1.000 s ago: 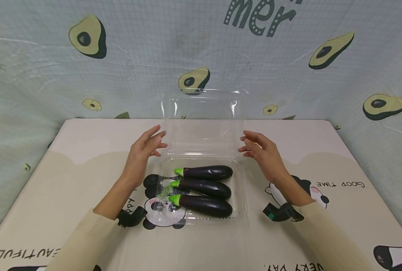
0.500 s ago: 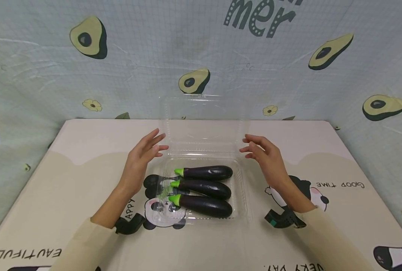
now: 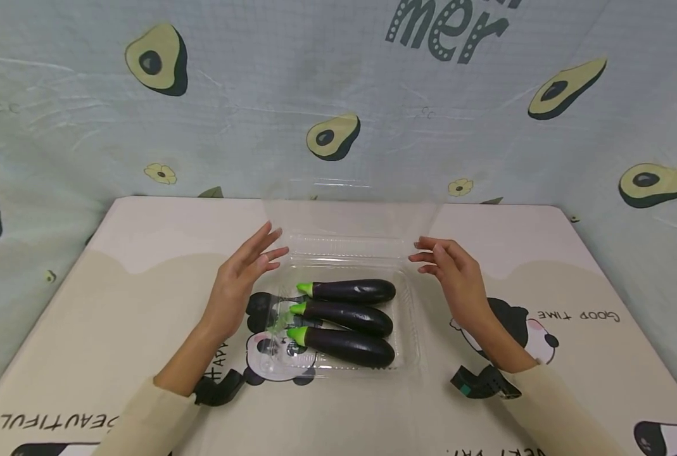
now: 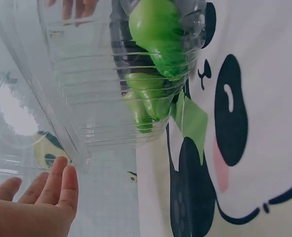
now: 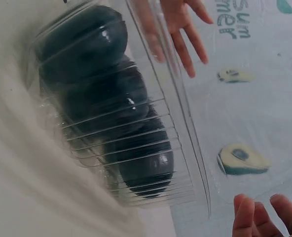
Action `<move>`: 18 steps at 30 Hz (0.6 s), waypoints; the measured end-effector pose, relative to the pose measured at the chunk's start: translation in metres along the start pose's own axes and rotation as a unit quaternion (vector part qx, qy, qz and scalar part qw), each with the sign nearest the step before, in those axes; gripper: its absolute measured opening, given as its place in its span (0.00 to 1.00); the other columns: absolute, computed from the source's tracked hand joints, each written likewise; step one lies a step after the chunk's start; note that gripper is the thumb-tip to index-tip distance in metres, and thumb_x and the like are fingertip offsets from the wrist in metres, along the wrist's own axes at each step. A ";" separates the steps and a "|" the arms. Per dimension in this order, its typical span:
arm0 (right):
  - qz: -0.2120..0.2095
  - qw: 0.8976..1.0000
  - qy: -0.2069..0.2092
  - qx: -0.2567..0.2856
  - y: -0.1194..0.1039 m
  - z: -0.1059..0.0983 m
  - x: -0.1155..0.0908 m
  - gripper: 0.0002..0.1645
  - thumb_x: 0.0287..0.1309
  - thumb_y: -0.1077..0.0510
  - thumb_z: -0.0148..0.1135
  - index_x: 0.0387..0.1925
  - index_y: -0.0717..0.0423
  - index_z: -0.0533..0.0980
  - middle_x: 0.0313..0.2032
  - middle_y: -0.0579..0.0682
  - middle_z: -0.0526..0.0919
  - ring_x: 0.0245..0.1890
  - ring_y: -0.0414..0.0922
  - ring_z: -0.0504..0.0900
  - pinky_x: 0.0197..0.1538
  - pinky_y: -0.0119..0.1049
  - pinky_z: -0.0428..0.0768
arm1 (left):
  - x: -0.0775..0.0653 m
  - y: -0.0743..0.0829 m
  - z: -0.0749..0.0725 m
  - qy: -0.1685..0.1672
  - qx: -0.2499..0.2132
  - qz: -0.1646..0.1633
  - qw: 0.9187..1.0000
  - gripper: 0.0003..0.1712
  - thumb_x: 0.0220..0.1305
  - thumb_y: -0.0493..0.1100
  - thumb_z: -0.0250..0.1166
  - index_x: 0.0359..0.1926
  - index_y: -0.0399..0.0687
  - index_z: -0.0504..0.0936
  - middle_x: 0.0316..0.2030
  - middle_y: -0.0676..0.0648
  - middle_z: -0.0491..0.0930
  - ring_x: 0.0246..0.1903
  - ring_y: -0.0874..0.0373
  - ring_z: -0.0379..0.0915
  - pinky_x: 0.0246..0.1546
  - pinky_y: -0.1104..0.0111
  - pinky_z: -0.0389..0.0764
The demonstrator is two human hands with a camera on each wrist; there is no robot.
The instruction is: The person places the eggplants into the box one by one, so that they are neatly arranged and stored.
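Note:
Three dark purple eggplants (image 3: 346, 347) lie side by side in a clear plastic clamshell box (image 3: 411, 323), green stems to the left. The box's hinged lid (image 3: 352, 218) leans open toward the back. Beside the lid's left edge is my left hand (image 3: 235, 285), its fingers spread and fairly straight. My right hand (image 3: 459, 278) is at the opposite edge with relaxed fingers. Neither hand grips anything. Through the ribbed box wall, the left wrist view shows green eggplant stems (image 4: 153, 29) above my left fingers (image 4: 54, 185). Rounded eggplant ends (image 5: 146, 163) show in the right wrist view.
The box stands on a table (image 3: 161, 297) with a pale cloth printed with pandas and lettering. Behind its far edge hangs a light curtain (image 3: 247, 82) with avocado prints. A black wrist device (image 3: 220, 387) sits on the left wrist, and another (image 3: 483, 382) on the right.
The lid has tipped farther back, its top edge sinking lower. Both hands have drawn slightly toward the person, and the right has shifted a little outward. The eggplants stay in place.

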State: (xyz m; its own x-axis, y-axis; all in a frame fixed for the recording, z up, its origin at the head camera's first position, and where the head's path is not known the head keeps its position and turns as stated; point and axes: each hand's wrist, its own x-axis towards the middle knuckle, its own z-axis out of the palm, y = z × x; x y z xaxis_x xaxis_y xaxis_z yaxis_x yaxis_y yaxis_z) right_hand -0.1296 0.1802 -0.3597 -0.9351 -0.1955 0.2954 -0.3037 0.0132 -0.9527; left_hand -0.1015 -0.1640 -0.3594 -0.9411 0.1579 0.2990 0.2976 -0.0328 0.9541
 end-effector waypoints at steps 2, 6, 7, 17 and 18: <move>0.003 1.000 0.002 0.001 -0.001 0.000 -0.002 0.22 0.74 0.57 0.42 0.56 0.73 0.68 0.54 0.63 0.73 0.49 0.50 0.79 0.49 0.33 0.77 | -0.002 0.000 0.000 -0.007 -0.008 0.002 1.000 0.29 0.73 0.37 0.45 0.73 0.43 0.54 0.69 0.36 0.59 0.61 0.45 0.67 0.58 0.66 0.67; 0.003 1.000 -0.006 -0.011 -0.004 0.001 -0.006 0.21 0.74 0.59 0.40 0.56 0.72 0.68 0.55 0.66 0.72 0.52 0.53 0.78 0.52 0.34 0.76 | -0.006 0.001 -0.001 -0.018 -0.022 0.005 1.000 0.29 0.74 0.37 0.44 0.73 0.41 0.53 0.70 0.37 0.56 0.63 0.46 0.64 0.60 0.67 0.65; 0.001 1.000 -0.010 -0.011 -0.004 0.000 -0.007 0.21 0.74 0.59 0.40 0.57 0.72 0.68 0.55 0.66 0.72 0.52 0.54 0.78 0.52 0.34 0.76 | -0.008 0.001 -0.001 -0.020 -0.022 0.005 1.000 0.29 0.74 0.37 0.44 0.73 0.42 0.53 0.70 0.37 0.56 0.63 0.46 0.63 0.60 0.68 0.65; -0.010 0.998 -0.060 -0.030 -0.002 -0.011 -0.022 0.22 0.74 0.63 0.37 0.63 0.70 0.66 0.61 0.63 0.70 0.59 0.55 0.72 0.55 0.36 0.74 | -0.022 0.005 -0.004 -0.041 -0.022 -0.029 0.999 0.30 0.73 0.37 0.44 0.73 0.38 0.52 0.71 0.40 0.53 0.67 0.47 0.56 0.68 0.50 0.44; -0.004 0.997 -0.061 -0.045 -0.003 -0.012 -0.025 0.23 0.74 0.63 0.38 0.63 0.69 0.66 0.61 0.63 0.70 0.59 0.54 0.72 0.55 0.36 0.74 | -0.024 0.005 -0.005 -0.041 -0.018 -0.035 0.998 0.30 0.73 0.37 0.45 0.73 0.37 0.52 0.71 0.39 0.54 0.68 0.47 0.55 0.67 0.47 0.42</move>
State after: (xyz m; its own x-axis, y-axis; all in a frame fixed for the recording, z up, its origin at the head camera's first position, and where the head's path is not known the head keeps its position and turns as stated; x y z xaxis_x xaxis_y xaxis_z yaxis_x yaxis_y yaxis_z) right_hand -0.1079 0.1966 -0.3633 -0.9046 -0.3147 0.2875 -0.3323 0.0980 -0.9381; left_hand -0.0785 -0.1727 -0.3614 -0.9427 0.2412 0.2306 0.2242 -0.0539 0.9730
